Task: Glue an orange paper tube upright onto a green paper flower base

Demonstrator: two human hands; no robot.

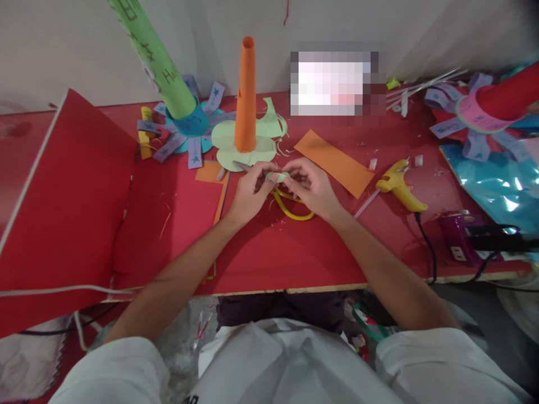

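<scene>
Between the fingertips of both hands is a small pale green paper piece (278, 177), near the middle of the red table. My left hand (254, 188) pinches its left side and my right hand (309, 185) pinches its right side. Yellow-handled scissors (295, 216) lie under the hands, partly hidden, with the blades showing beyond my left hand. Just behind the hands, an orange paper cone (246, 106) stands upright on a pale green petal-shaped paper (227, 151).
An orange paper strip (334, 163) and a yellow glue gun (402, 185) lie to the right, near a purple power box (461, 235). A green paper tube (164, 73) stands back left. A red board (76, 202) rises at left; blue shiny film (488, 185) lies far right.
</scene>
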